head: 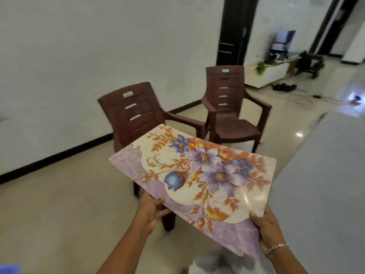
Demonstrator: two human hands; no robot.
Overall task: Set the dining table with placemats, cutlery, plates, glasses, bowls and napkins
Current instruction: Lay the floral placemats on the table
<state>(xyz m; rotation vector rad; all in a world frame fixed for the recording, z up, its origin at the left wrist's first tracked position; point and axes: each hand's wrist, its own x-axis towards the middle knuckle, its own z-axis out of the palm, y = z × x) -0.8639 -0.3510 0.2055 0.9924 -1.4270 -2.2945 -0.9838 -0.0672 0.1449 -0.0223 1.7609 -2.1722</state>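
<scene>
A glossy floral placemat, lilac and cream with purple, blue and orange flowers, is held flat in the air in front of me. My left hand grips its near left edge, thumb on top. My right hand, with a bracelet at the wrist, grips the near right corner. The placemat hangs over the floor, left of the grey dining table. No cutlery, plates, glasses, bowls or napkins are in view.
Two brown plastic armchairs stand by the white wall: one right behind the placemat, the other further right. A white low cabinet with a screen, cables and a dark door lie beyond.
</scene>
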